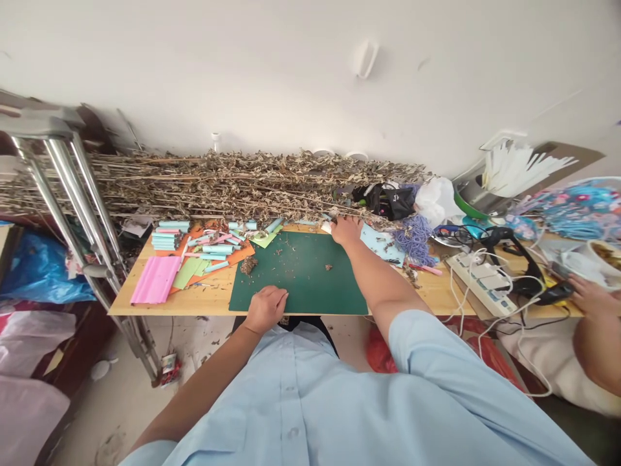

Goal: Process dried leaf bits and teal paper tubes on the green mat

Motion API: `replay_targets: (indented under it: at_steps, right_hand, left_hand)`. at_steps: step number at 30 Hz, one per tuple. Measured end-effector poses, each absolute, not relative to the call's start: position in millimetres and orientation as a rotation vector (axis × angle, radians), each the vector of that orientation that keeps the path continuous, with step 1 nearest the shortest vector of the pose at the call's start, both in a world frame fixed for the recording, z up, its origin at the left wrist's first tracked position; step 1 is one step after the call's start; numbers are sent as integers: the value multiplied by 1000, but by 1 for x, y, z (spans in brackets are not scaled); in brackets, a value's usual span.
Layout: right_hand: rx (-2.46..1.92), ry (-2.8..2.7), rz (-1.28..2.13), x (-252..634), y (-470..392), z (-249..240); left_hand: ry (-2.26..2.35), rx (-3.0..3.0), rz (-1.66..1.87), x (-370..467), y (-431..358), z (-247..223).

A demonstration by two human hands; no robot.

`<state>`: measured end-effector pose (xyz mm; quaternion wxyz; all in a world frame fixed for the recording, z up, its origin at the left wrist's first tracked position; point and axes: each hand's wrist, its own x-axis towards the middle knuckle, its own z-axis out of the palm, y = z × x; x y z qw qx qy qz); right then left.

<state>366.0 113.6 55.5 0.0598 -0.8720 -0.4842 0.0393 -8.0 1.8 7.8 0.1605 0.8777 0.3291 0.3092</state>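
My left hand [266,308] rests at the front edge of a dark green cutting mat [303,275], its fingers curled in and nothing visible in them. At the mat's back right corner, my right hand [346,230] reaches down with bent fingertips that I cannot see clearly. A small white piece [326,227] lies against its thumb side, and light blue paper [381,244] is just to its right. On the mat are a clump of dried plant bits [249,265] and a smaller crumb [328,266].
Dried stalks [218,184] run along the wall. Blue paper rolls [171,241] and pink paper [155,279] lie left, near crutches [72,175]. To the right are purple string [414,239], a power strip [480,285], cables and another person's hand [594,298].
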Motion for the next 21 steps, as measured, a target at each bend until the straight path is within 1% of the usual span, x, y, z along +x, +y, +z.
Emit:
replay_targets:
  at_steps: [7,16,21]
  right_hand:
    - [-2690,-1272,299,368,133,61]
    - [-2626,-1269,259,369,126,63]
    - [-2627,-1277,341,367,123,62]
  left_hand:
    - [925,2538,919,-9,1,9]
    - [923,2538,914,-8,2,11]
    - [928,2532,907,-8,3,10]
